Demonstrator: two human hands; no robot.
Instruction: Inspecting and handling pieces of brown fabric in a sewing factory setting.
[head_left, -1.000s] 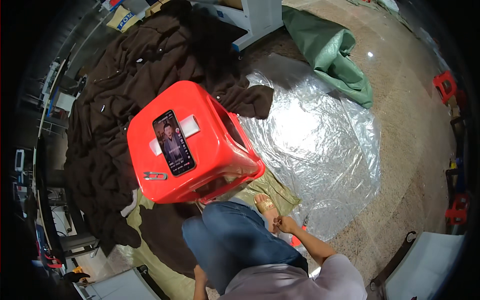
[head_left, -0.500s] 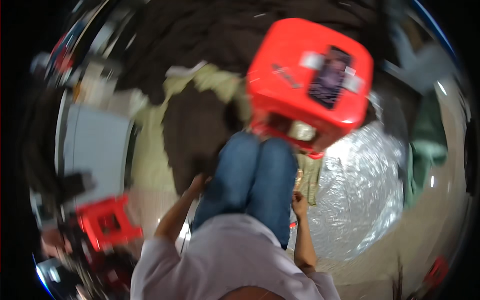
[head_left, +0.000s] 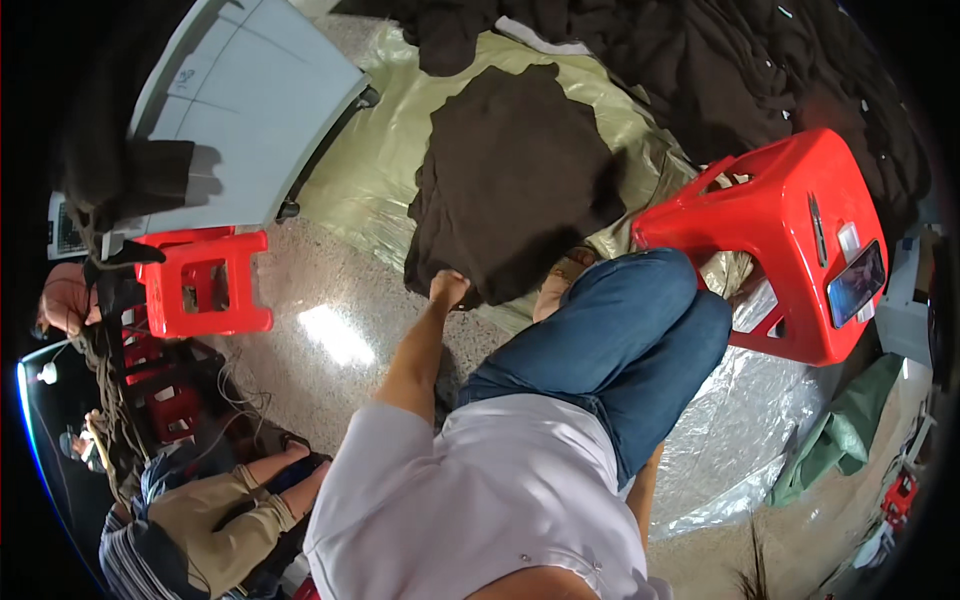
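My left hand (head_left: 449, 288) is closed at the near edge of a pile of dark brown cloth (head_left: 515, 180), with the fingers gripping that edge. The pile lies on a yellowish plastic sheet (head_left: 375, 165) on the floor, left of my knees. My right forearm (head_left: 645, 490) goes down beside my right thigh. My leg hides the right hand itself. To the right of my knees stands a red plastic stool (head_left: 770, 215). On it are a phone (head_left: 857, 285) and a slim dark tool (head_left: 818, 228), perhaps thread snips.
A grey-white table (head_left: 270, 100) on casters is at the upper left, with a second red stool (head_left: 205, 285) beside it. Another person (head_left: 220, 520) sits at the lower left. More dark cloth (head_left: 690, 80) is heaped at the back. Silvery plastic sheeting (head_left: 730, 430) and green cloth (head_left: 840, 435) lie to the right.
The view has turned left, so the stool with the phone sits farther right. My left hand has gone from beside my thigh to the brown pile's edge; my right hand has dropped out of sight.
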